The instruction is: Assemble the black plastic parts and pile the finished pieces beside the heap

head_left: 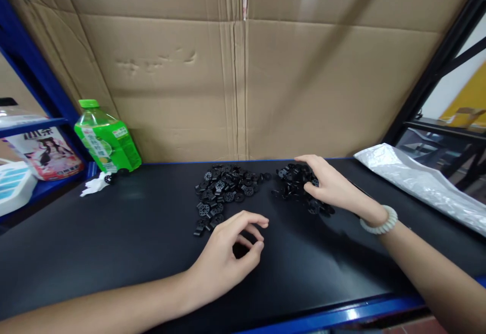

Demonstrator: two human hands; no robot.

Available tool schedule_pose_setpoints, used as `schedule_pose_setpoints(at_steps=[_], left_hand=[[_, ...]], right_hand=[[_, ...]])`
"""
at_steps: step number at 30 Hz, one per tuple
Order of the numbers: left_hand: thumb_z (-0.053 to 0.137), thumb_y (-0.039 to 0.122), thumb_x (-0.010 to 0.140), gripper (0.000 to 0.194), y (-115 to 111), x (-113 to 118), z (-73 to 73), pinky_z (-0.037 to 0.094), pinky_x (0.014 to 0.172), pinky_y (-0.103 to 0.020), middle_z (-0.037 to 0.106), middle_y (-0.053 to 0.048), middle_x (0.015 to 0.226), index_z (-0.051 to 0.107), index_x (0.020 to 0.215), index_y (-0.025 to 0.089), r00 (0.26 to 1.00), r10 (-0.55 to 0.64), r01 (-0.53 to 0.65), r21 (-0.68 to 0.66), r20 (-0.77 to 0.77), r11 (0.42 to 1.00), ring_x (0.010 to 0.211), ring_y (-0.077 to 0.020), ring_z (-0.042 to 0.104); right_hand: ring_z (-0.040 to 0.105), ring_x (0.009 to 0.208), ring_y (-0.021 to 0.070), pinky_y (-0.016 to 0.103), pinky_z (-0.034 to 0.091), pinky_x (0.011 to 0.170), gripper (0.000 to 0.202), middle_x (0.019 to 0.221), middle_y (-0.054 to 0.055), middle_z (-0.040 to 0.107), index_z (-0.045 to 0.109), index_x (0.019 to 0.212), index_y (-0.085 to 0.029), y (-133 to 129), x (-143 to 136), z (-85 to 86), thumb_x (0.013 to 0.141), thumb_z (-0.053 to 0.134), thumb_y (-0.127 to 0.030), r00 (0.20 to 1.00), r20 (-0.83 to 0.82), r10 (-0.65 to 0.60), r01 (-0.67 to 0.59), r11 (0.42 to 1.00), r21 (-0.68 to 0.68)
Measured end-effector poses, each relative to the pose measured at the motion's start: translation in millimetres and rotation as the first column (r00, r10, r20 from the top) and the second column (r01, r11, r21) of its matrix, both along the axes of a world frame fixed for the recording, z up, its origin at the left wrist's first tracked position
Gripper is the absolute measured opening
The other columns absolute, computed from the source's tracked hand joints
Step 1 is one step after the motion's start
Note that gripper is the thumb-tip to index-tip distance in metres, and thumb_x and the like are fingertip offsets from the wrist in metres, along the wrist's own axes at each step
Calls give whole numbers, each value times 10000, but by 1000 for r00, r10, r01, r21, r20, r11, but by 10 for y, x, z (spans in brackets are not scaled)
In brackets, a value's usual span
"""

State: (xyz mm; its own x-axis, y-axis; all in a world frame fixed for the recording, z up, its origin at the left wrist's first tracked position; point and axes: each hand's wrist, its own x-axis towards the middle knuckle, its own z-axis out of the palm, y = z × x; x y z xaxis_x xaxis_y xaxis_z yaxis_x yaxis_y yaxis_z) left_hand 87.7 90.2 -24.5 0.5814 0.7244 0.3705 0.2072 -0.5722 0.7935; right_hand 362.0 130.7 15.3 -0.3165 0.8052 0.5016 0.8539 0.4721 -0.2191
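The right-hand pile of small glossy black plastic parts (294,178) sits toward the back of the matte black tabletop (125,233); the right hand (329,179) is over its near right side, fingers spread and open, though whether the fingertips touch a part is hard to tell. Just left of it lies the left-hand pile of black round perforated parts (228,184), trailing toward the viewer; nearest that pile's near end is the left hand (233,248), loosely curled with a gap between thumb and fingers, seemingly holding nothing. A pale beaded bracelet (379,221) circles the right wrist; farther out, a green-capped bottle with a bright green label (108,139) stands at the back left, a crumpled silvery plastic bag (421,179) lies at the right, and a brown cardboard sheet (170,91) rises behind.
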Motion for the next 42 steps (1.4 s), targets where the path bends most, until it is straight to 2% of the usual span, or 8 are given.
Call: schedule_pose_setpoints(at_steps=[4, 8, 11, 15, 17, 25, 34, 42], left_hand=[[498, 34, 806, 333, -8, 0, -21, 580, 680, -244, 618, -42, 983, 583, 1086, 194, 996, -63, 67, 68, -57, 995, 832, -142, 636], [510, 24, 789, 362, -42, -27, -30, 554, 709, -263, 625, -52, 1000, 583, 1103, 189, 982, -130, 155, 189, -136, 970, 830, -153, 619], [508, 28, 799, 341, -64, -52, -26, 536, 733, -268, 633, -59, 1003, 582, 1095, 180, 970, -159, 201, 244, -181, 949, 822, -155, 612], [510, 47, 820, 301, -73, -66, -33, 526, 769, -279, 643, -85, 1025, 574, 1096, 147, 955, -200, 259, 290, -220, 921, 834, -164, 614], [514, 55, 824, 288, -71, -66, -38, 526, 779, -285, 646, -97, 1033, 575, 1095, 131, 949, -214, 278, 301, -230, 912, 839, -169, 617], [511, 64, 837, 252, -70, -55, -40, 523, 797, -294, 656, -108, 1035, 591, 1070, 116, 945, -218, 290, 321, -243, 901, 849, -177, 618], [514, 64, 834, 262, -71, -52, -39, 523, 795, -290, 657, -108, 1053, 589, 1079, 117, 941, -219, 297, 314, -260, 902, 852, -176, 622], [517, 58, 831, 256, -67, -44, -33, 522, 792, -285, 657, -106, 1038, 593, 1068, 117, 944, -216, 289, 311, -248, 905, 843, -171, 619]], right_hand=[[442, 1298, 249, 431, 362, 1084, 498, 1346, 154, 527, 500, 1279, -109, -38, -274, -36, 784, 451, -100, 980, 163, 110, -108, 994, -19], [309, 1394, 317, 515, 296, 1104, 497, 1413, 195, 484, 476, 1342, -46, 16, -637, -160, 859, 447, -162, 830, 546, 117, -148, 989, 14], [361, 1363, 344, 537, 276, 1102, 441, 1368, 205, 531, 539, 1285, -25, 151, -692, -275, 872, 468, -161, 782, 616, 94, -121, 993, 2], [487, 1233, 388, 581, 242, 1080, 312, 1122, 267, 652, 655, 1070, 31, 207, -607, -319, 885, 463, -132, 786, 618, -11, -27, 998, 52], [463, 1238, 383, 572, 228, 1077, 330, 1157, 270, 621, 629, 1110, 34, 159, -616, -289, 909, 436, -144, 798, 600, -54, -7, 995, 98], [497, 1003, 301, 404, 388, 806, 307, 1001, 151, 601, 646, 966, -90, 128, -1034, -282, 930, 478, -345, 871, 483, -93, 17, 987, 160], [461, 997, 295, 402, 354, 791, 296, 1014, 145, 586, 650, 965, -96, 234, -1084, -368, 887, 556, -365, 920, 386, -73, 22, 991, 135], [480, 986, 270, 393, 385, 795, 135, 1012, 123, 592, 653, 889, -127, 207, -980, -374, 858, 568, -227, 959, 281, 41, -49, 999, 23]])
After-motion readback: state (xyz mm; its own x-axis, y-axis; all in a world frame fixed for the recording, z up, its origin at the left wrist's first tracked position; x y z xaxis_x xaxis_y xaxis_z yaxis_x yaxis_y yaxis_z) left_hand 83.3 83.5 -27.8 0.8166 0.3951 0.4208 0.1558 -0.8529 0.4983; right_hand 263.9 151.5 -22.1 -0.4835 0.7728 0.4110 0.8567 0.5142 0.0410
